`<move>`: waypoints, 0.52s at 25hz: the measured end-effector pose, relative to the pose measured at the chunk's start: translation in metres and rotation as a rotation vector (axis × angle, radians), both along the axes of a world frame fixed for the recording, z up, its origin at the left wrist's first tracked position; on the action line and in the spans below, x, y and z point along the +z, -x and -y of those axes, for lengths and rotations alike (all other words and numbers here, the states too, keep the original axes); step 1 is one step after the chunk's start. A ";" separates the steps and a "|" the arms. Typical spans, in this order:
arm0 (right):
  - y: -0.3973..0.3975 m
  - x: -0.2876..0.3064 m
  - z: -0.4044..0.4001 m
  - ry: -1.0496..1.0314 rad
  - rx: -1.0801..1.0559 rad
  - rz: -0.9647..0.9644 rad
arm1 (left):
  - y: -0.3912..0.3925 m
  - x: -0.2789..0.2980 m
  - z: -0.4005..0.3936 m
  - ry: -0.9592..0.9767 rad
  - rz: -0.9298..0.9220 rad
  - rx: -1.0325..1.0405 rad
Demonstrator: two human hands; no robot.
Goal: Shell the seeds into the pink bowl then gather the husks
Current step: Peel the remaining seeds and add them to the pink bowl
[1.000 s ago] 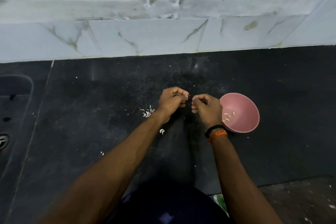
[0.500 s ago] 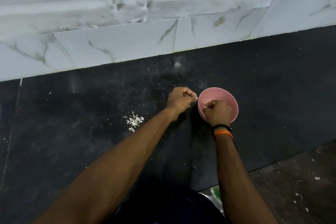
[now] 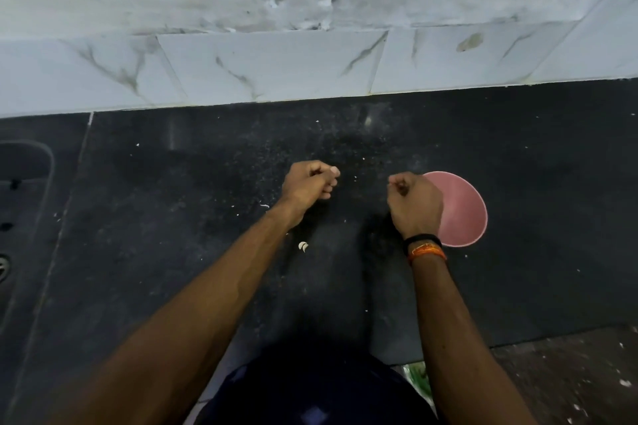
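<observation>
The pink bowl (image 3: 464, 214) stands on the black counter (image 3: 172, 235) at the right. My right hand (image 3: 414, 205) hovers over its left rim, with its fingers curled into a fist. My left hand (image 3: 309, 183) is about a hand's width to the left, fingers curled and thumb pressed on the index finger. I see nothing between the fingers of either hand. One pale husk (image 3: 303, 246) lies beside my left forearm, and a thin husk bit (image 3: 264, 206) lies by that wrist. The bowl's inside is partly hidden by my right hand.
A sink (image 3: 24, 190) with a drain is set into the counter at the far left. White marble tiles (image 3: 269, 69) form the back wall. The counter's front edge runs at the lower right, with speckled floor (image 3: 569, 373) beyond it.
My right hand has pulled back left from above the bowl's middle to its left rim. The left hand has moved away from the bowl and now covers the place where the husk pile lay.
</observation>
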State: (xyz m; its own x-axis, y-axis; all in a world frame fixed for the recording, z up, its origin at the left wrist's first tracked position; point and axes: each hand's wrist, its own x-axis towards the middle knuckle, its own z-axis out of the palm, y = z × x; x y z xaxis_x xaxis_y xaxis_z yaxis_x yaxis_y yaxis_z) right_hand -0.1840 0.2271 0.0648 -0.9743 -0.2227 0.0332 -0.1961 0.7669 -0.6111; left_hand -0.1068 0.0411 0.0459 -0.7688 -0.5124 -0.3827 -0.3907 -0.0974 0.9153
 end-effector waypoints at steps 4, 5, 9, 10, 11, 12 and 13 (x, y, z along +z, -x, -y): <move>-0.027 -0.009 0.046 -0.003 0.311 0.038 | -0.044 -0.011 0.036 0.104 0.023 0.131; -0.034 -0.013 0.055 -0.012 0.404 0.098 | -0.056 -0.014 0.041 0.122 0.044 0.153; -0.054 -0.027 0.074 -0.097 0.660 0.313 | -0.091 -0.027 0.044 0.108 0.078 0.196; -0.058 -0.028 0.076 -0.129 0.709 0.336 | -0.097 -0.031 0.044 0.100 0.081 0.205; -0.061 -0.030 0.079 -0.160 0.755 0.352 | -0.102 -0.034 0.043 0.088 0.085 0.213; -0.064 -0.030 0.081 -0.191 0.793 0.367 | -0.106 -0.038 0.042 0.072 0.086 0.218; -0.067 -0.031 0.082 -0.223 0.820 0.380 | -0.110 -0.042 0.040 0.050 0.080 0.223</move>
